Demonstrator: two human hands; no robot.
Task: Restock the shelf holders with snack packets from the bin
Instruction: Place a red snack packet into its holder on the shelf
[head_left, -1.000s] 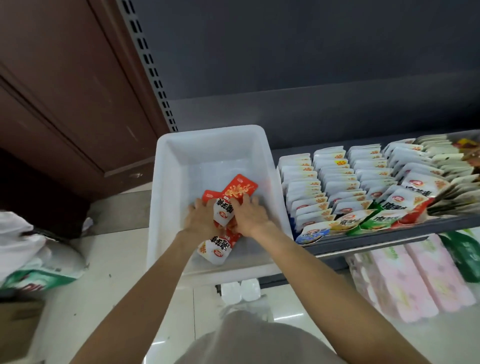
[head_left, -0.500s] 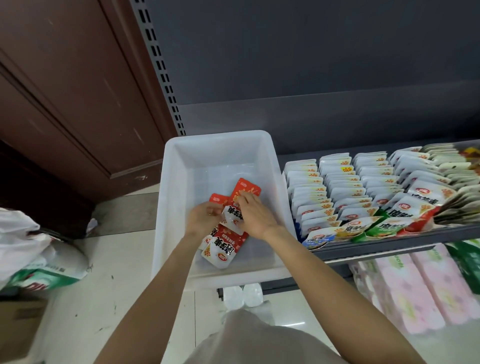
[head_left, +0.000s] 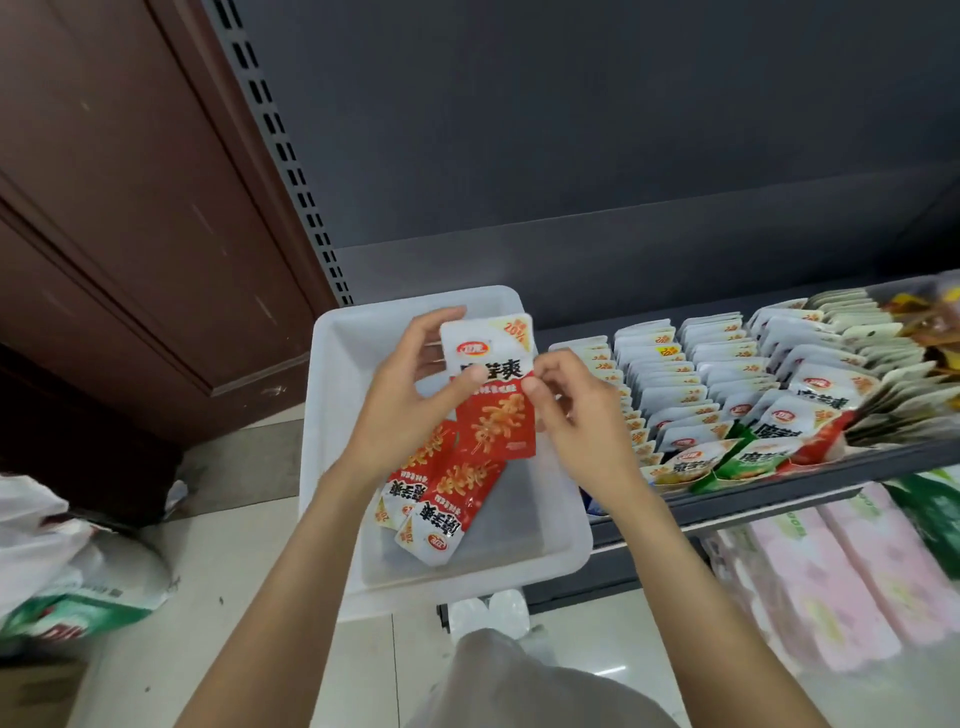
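Note:
A white plastic bin (head_left: 332, 415) sits at the left end of the dark shelf (head_left: 779, 488). Above it I hold a small stack of red-and-white snack packets. The top packet (head_left: 496, 410) stands upright facing me, and two more packets (head_left: 441, 499) hang below it, upside down. My left hand (head_left: 410, 405) grips the stack, thumb across the front and fingers behind. My right hand (head_left: 576, 415) pinches the top packet's right edge. To the right, rows of white packets (head_left: 691, 374) stand packed in the shelf holders.
A brown wooden door (head_left: 130, 208) and a perforated shelf upright (head_left: 291, 171) are to the left. White and green bags (head_left: 67, 582) lie on the tiled floor at lower left. Pink packs (head_left: 831, 582) fill the shelf below. Mixed packets (head_left: 883, 384) crowd the shelf's right end.
Both hands have lifted the packets up out of the bin bottom. The top packet now stands upright facing me, held between both hands.

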